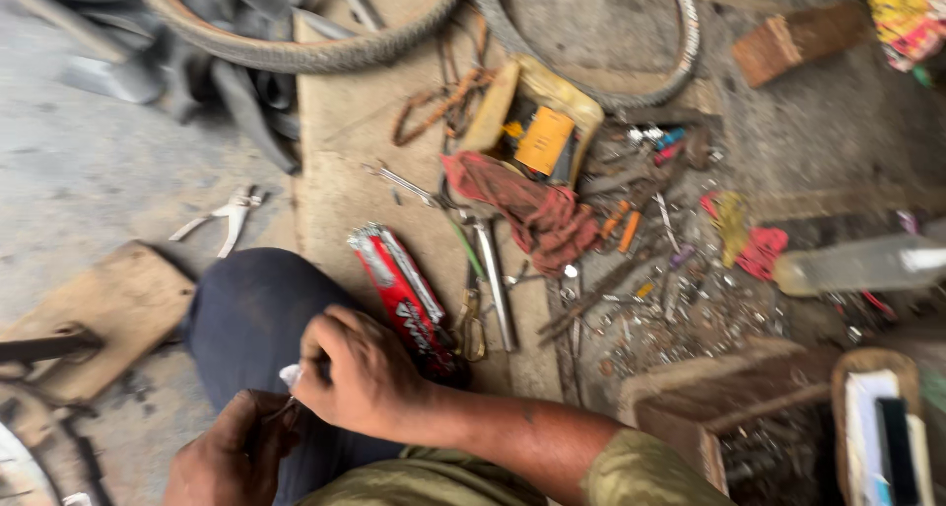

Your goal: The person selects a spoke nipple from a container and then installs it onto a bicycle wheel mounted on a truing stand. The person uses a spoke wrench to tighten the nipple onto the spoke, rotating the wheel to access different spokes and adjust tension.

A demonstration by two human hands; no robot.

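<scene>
my right hand (pixel 360 373) pinching small white piece (pixel 290 375), left hand (pixel 232 457) closed on it below, red box (pixel 404 294) just beside

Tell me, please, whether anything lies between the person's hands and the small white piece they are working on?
Nothing visible does. The right hand already pinches the small white piece, and the left hand meets it from below, over the knee. The red packet lies beside them, apart.

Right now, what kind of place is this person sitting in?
Probably a roadside bicycle repair spot. Bicycle tyres lie on the ground, and pliers, a spanner and loose nuts and screws are scattered about. The person's hands, left hand and right hand, look grimy from work.
</scene>
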